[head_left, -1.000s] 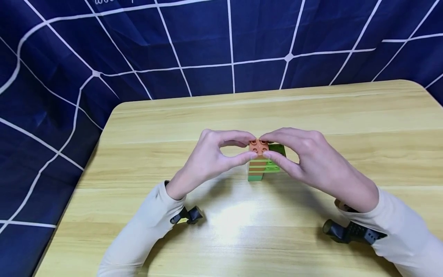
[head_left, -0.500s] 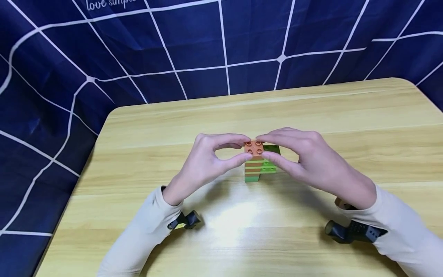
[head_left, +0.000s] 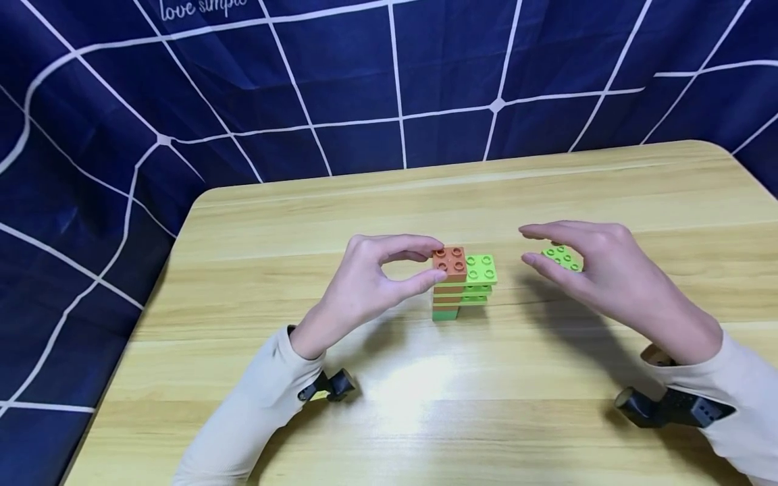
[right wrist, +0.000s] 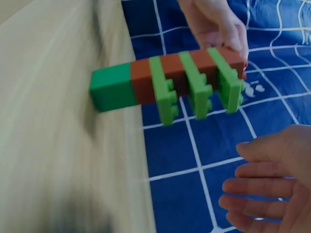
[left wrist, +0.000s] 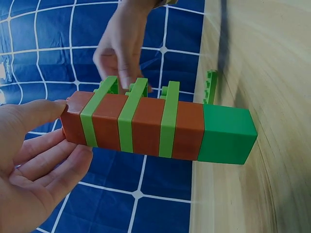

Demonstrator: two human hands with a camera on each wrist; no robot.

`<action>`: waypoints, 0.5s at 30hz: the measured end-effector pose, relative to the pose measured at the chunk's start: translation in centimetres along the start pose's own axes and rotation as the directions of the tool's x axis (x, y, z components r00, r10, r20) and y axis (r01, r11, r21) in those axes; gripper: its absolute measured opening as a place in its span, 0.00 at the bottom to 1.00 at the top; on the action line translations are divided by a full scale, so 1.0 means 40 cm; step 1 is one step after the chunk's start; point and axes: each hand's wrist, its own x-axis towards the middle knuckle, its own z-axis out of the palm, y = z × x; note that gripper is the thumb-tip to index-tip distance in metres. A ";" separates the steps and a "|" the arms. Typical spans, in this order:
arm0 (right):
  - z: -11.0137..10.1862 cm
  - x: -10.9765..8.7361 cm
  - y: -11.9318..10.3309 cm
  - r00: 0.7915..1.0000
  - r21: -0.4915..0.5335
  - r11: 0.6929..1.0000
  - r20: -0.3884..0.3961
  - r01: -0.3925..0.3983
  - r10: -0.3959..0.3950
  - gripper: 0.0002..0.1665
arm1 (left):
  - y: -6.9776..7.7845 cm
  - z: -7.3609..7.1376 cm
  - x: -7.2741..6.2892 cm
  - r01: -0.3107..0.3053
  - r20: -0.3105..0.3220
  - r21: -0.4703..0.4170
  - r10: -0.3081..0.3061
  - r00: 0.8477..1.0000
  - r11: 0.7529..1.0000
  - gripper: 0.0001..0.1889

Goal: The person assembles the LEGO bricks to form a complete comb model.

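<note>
A tower of toy building bricks stands upright on the table, a green brick point(left wrist: 228, 135) at its foot. Above that, orange-brown bricks point(left wrist: 146, 126) alternate with lime-green plates point(right wrist: 197, 87), which jut out to the right with studs up. My left hand point(head_left: 365, 287) pinches the topmost orange-brown brick point(head_left: 450, 264) from the left, thumb in front and fingers behind. Apart from the tower on its right, my right hand point(head_left: 620, 277) holds nothing, its fingers relaxed and spread from the thumb. Beyond that hand, a loose lime-green plate point(head_left: 562, 256) is partly covered by it.
The wooden table point(head_left: 340, 432) reaches back to a dark blue cloth point(head_left: 358, 74) with white grid lines. Each wrist carries a black camera, the left camera point(head_left: 331, 386) and the right camera point(head_left: 668, 408) both low over the table.
My right hand has left the tower's top and moved right, uncovering the top lime-green plate and the loose plate. My left hand keeps its place on the top brick.
</note>
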 end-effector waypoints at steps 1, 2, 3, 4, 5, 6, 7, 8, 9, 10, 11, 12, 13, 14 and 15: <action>0.001 -0.005 0.007 1.000 -0.008 1.000 0.005 -0.009 0.009 0.22 | 0.000 -0.001 0.000 -0.001 -0.002 0.001 0.001 1.000 1.000 0.15; 0.002 -0.009 0.013 1.000 -0.017 1.000 0.011 -0.017 0.017 0.22 | 0.001 -0.001 0.000 -0.001 -0.003 0.000 0.001 1.000 1.000 0.15; 0.004 -0.014 0.020 1.000 -0.025 0.999 0.016 -0.026 0.026 0.22 | 0.001 -0.001 0.000 -0.002 -0.005 -0.002 0.002 1.000 1.000 0.15; 0.005 -0.019 0.026 0.999 -0.033 0.999 0.020 -0.037 0.037 0.22 | 0.002 -0.002 0.001 -0.002 -0.005 -0.001 0.002 1.000 1.000 0.15; 0.007 -0.023 0.031 0.998 -0.043 0.998 0.025 -0.048 0.049 0.22 | 0.002 -0.002 0.000 -0.001 -0.005 -0.002 0.001 1.000 1.000 0.15; 0.009 -0.027 0.037 0.997 -0.053 0.996 0.033 -0.066 0.068 0.22 | 0.001 -0.002 0.000 0.000 -0.003 -0.005 0.000 1.000 1.000 0.15; 0.010 -0.032 0.043 0.995 -0.064 0.994 0.042 -0.087 0.089 0.22 | 0.001 -0.002 0.000 0.002 -0.002 -0.007 -0.002 1.000 1.000 0.15; 0.012 -0.036 0.049 0.993 -0.077 0.991 0.050 -0.105 0.109 0.22 | 0.001 -0.002 -0.001 0.004 0.001 -0.009 -0.004 1.000 1.000 0.15; 0.013 -0.039 0.054 0.990 -0.090 0.988 0.058 -0.124 0.129 0.23 | 0.000 -0.002 -0.001 0.001 0.003 -0.007 -0.001 1.000 1.000 0.15; 0.014 -0.043 0.060 0.987 -0.106 0.984 0.064 -0.141 0.148 0.23 | -0.001 -0.001 -0.002 -0.006 0.007 -0.001 0.006 1.000 1.000 0.15; 0.015 -0.046 0.064 0.983 -0.123 0.980 0.070 -0.157 0.167 0.23 | -0.001 -0.001 -0.002 -0.016 0.009 0.007 0.016 1.000 1.000 0.15; 0.015 -0.050 0.068 0.980 -0.137 0.975 0.076 -0.175 0.186 0.23 | -0.002 0.000 -0.002 -0.028 0.008 0.014 0.028 1.000 0.999 0.15; 0.015 -0.053 0.072 0.977 -0.153 0.970 0.078 -0.187 0.201 0.24 | -0.003 0.002 -0.002 -0.042 0.007 0.023 0.042 0.999 0.999 0.15; 0.016 -0.056 0.075 0.972 -0.170 0.964 0.082 -0.203 0.219 0.24 | -0.005 0.003 -0.002 -0.055 0.004 0.034 0.055 0.998 0.998 0.14; 0.017 -0.059 0.076 0.968 -0.187 0.958 0.088 -0.216 0.236 0.24 | -0.006 0.004 -0.002 -0.070 0.000 0.046 0.070 0.998 0.996 0.14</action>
